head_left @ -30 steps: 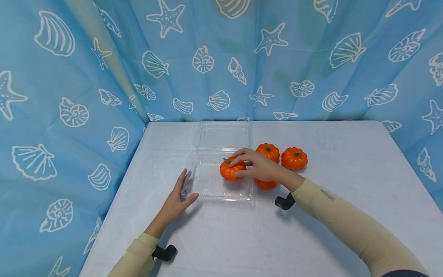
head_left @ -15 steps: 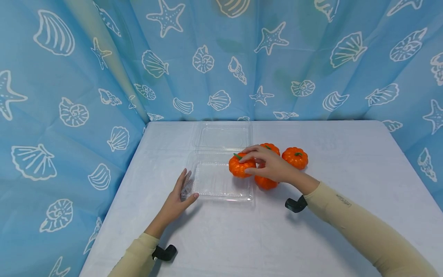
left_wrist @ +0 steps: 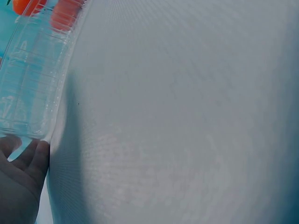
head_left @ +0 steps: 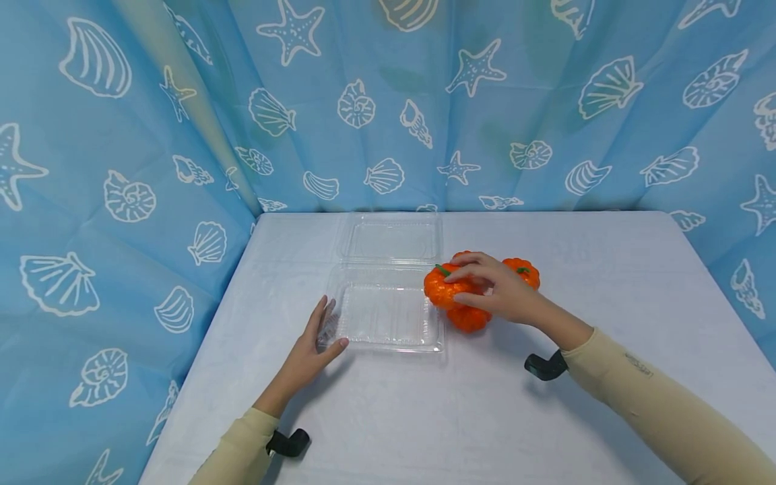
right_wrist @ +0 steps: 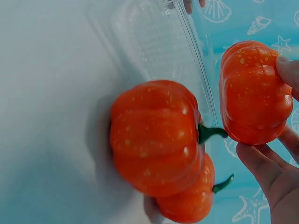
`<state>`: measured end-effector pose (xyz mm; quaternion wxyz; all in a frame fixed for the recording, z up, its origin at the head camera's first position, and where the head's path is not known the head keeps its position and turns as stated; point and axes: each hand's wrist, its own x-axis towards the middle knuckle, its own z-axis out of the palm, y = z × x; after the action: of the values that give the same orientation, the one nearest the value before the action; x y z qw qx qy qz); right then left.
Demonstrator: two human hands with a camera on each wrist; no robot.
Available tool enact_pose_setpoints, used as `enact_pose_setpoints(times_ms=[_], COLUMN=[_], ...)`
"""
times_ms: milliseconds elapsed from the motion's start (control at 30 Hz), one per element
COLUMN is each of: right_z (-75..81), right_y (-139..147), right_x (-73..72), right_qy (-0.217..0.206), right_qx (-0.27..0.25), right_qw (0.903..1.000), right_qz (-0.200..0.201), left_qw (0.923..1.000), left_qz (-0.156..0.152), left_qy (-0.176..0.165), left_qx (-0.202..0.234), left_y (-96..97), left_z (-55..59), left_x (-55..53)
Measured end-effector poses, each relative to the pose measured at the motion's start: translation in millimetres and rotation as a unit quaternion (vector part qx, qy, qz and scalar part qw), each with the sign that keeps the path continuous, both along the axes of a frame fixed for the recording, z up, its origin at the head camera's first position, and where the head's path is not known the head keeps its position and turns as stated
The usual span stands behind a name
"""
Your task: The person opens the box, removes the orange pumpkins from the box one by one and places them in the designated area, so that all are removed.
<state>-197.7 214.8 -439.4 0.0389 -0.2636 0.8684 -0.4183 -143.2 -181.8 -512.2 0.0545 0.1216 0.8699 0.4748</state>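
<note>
My right hand (head_left: 506, 289) grips a small orange pumpkin (head_left: 441, 286) with a green stem. It hangs raised over the right edge of a clear plastic clamshell box (head_left: 376, 348). In the right wrist view, thumb and fingers pinch the held pumpkin (right_wrist: 254, 95) from opposite sides. Below it on the table sits another pumpkin (head_left: 469, 320); one more (head_left: 523, 269) lies to the right, and another is mostly hidden behind the hand. My left hand (head_left: 306, 360), fingers extended and thumb spread, touches the box's left front corner.
The box's lid (head_left: 391, 239) lies folded back toward the curtain. A white cloth covers the table (head_left: 388, 417). Blue shell-patterned curtains (head_left: 376, 135) rise at the back and left edges. Black wrist mounts (head_left: 289, 443) stick out from both sleeves.
My right hand has moved the pumpkin rightward, from over the box's right half to its right edge. The left hand and the box have stayed put.
</note>
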Motion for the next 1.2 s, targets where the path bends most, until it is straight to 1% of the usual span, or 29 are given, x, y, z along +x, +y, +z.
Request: enact_pose_setpoints(times_ms=[100,333,467,700,967,1067,1200], right_z=[2.9,6.8,6.4,3.8,-8.5,-13.4,-20.0], right_y=[7.4,23.6,32.5,48.8,71.6,78.4,85.6], right_x=[3.5,8.9,12.3,22.9,38.1,44.0,51.3], right_qy=[0.003,-0.018,-0.009,0.005,0.022,0.018,0.001], right_qx=[0.000,-0.002,0.002,0.017,-0.005,-0.006,-0.005], right_qw=[0.9999,0.9991,0.9984,0.9965,0.9949,0.9940,0.9931], right_qz=[-0.011,-0.040,-0.056,-0.082,-0.098,-0.107,-0.118], left_qw=[1.0000,1.0000,1.0000,1.0000,1.0000,1.0000,1.0000], left_qz=[0.000,0.001,-0.001,-0.004,-0.005,-0.005,-0.004], left_qy=[0.000,0.003,-0.002,-0.007,-0.004,-0.005,-0.006], left_qx=[0.001,-0.005,-0.002,0.002,0.000,0.000,0.005], left_y=[0.0,-0.9,-1.4,-1.3,-1.2,-1.1,-1.5], left_z=[-0.2,-2.1,-1.9,-0.9,-1.3,-1.4,-2.2], left_x=[0.1,-0.4,0.2,-0.1,-0.1,-0.1,0.1])
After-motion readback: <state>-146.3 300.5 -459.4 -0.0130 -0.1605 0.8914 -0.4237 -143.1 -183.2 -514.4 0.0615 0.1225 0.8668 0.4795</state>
